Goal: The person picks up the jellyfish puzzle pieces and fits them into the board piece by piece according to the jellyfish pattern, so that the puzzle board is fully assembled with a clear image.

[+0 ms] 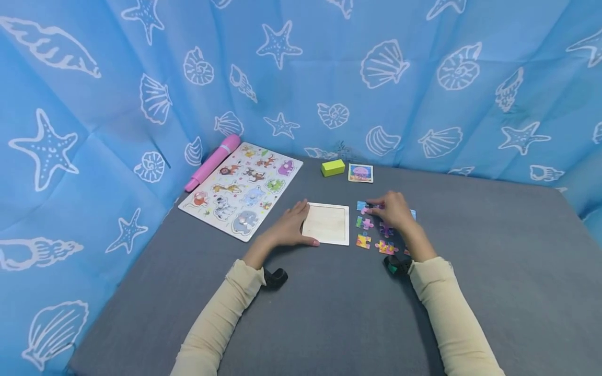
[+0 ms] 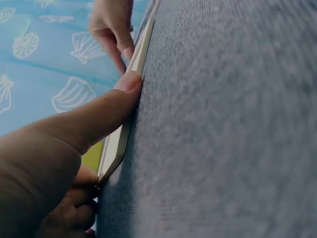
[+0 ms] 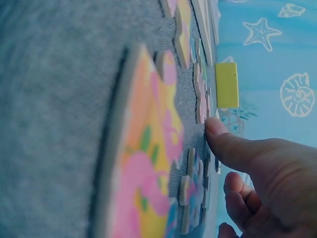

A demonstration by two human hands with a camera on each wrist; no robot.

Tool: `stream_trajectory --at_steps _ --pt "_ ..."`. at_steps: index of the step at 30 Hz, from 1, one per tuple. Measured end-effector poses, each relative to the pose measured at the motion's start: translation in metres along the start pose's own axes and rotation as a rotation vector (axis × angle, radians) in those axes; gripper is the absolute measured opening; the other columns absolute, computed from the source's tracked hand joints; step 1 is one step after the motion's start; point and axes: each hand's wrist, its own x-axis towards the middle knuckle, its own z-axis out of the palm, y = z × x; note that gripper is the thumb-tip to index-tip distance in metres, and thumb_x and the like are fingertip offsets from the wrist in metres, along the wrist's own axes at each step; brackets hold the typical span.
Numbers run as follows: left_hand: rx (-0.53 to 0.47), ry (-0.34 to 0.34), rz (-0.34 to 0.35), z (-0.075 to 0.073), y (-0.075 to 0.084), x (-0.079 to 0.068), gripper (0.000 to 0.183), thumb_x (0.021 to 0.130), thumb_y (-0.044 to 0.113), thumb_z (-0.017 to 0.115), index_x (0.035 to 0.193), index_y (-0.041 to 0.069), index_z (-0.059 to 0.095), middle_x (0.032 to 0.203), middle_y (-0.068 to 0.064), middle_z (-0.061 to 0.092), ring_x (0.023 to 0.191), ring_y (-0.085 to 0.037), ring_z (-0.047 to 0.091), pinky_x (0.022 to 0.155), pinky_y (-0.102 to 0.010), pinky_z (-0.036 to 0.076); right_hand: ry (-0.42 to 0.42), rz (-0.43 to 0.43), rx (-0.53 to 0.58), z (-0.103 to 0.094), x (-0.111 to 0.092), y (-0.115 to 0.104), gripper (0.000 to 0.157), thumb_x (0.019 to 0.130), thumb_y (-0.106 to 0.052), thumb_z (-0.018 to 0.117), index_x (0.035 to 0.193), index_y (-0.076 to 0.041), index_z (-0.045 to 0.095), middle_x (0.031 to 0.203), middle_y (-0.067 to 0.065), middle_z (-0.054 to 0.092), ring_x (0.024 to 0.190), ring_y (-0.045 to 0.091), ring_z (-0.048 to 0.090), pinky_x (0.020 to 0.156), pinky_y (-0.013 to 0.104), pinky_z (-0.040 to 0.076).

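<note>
A square, shallow wooden puzzle tray (image 1: 326,224) lies flat on the table. My left hand (image 1: 290,227) grips its left side, the thumb on the near edge, as the left wrist view also shows along the tray's edge (image 2: 117,144). To the right of the tray lie several jigsaw pieces, among them a yellow piece (image 1: 363,241) and a pink-and-green piece (image 1: 364,223). At the far left piece of the group, my right hand (image 1: 396,210) pinches a puzzle piece (image 1: 362,207) between thumb and finger. Part of the group is hidden under that hand.
Behind the tray stand a yellow-green block (image 1: 333,168) and a small square picture card (image 1: 360,173). An animal peg-puzzle board (image 1: 242,190) lies at the back left, beside a pink cylindrical object (image 1: 213,162). A blue shell-print curtain (image 1: 301,78) borders the grey table (image 1: 329,313).
</note>
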Motion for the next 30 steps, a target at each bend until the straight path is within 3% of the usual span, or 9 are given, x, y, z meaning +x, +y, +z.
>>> stream_trajectory --at_steps 6,10,20,30 --pt "-0.005 0.016 0.013 0.005 -0.004 0.001 0.107 0.074 0.055 0.068 0.147 0.001 0.011 0.155 -0.012 0.006 0.144 -0.025 0.005 0.117 -0.043 0.008 -0.008 -0.022 -0.005 0.002 0.002 0.001 0.030 0.081 -0.017 0.070 0.107 -0.002 0.069 0.073 0.017 0.058 0.063 0.020 0.036 0.056 0.030 0.029" --pt "-0.022 0.032 0.011 0.007 -0.005 0.002 0.105 0.076 0.055 0.067 0.147 0.003 0.010 0.156 -0.010 0.005 0.144 -0.023 0.005 0.117 -0.043 0.007 -0.014 -0.047 -0.043 0.002 0.002 -0.004 0.032 0.082 -0.020 0.068 0.107 -0.001 0.068 0.081 0.017 0.058 0.073 0.024 0.044 0.061 0.035 0.032" --pt "-0.030 0.048 -0.008 0.004 -0.002 0.002 0.104 0.077 0.055 0.065 0.147 0.002 0.010 0.156 -0.010 0.005 0.144 -0.024 0.005 0.117 -0.044 0.006 -0.034 -0.184 0.003 0.016 0.014 -0.061 0.028 0.082 -0.019 0.069 0.105 -0.003 0.070 0.075 0.011 0.054 0.071 0.022 0.041 0.063 0.033 0.031" --pt "-0.022 0.054 -0.005 0.006 -0.002 0.004 0.104 0.076 0.056 0.066 0.147 0.003 0.011 0.155 -0.011 0.006 0.144 -0.024 0.006 0.116 -0.045 0.008 -0.074 -0.186 0.013 0.044 0.019 -0.079 0.032 0.079 -0.026 0.072 0.104 -0.006 0.071 0.082 0.013 0.056 0.076 0.023 0.044 0.064 0.033 0.032"
